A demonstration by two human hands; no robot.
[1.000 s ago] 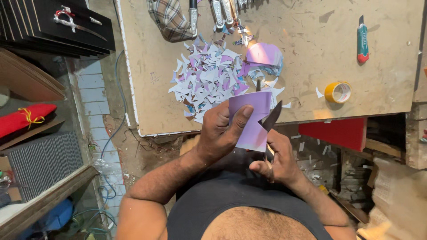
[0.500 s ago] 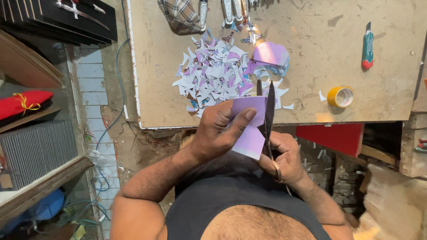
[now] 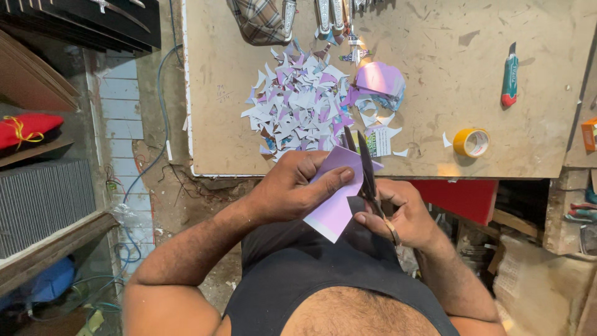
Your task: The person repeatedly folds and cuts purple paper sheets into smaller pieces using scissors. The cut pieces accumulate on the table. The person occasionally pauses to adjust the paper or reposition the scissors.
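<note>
Paper scraps litter your worn workbench at upper centre. Your left hand pinches a purple sheet; your right hand grips nearly closed scissors at its edge.

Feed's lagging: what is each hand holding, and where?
Left hand pinches the purple paper by its left edge; right hand grips the scissors by the handles.

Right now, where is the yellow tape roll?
In the head view, the tape roll lies on the table near its front edge, right of the paper scraps, below the cutter.

The scissors closed from gaping wide, and the left hand tilted the lilac card leftward, lower.
</note>
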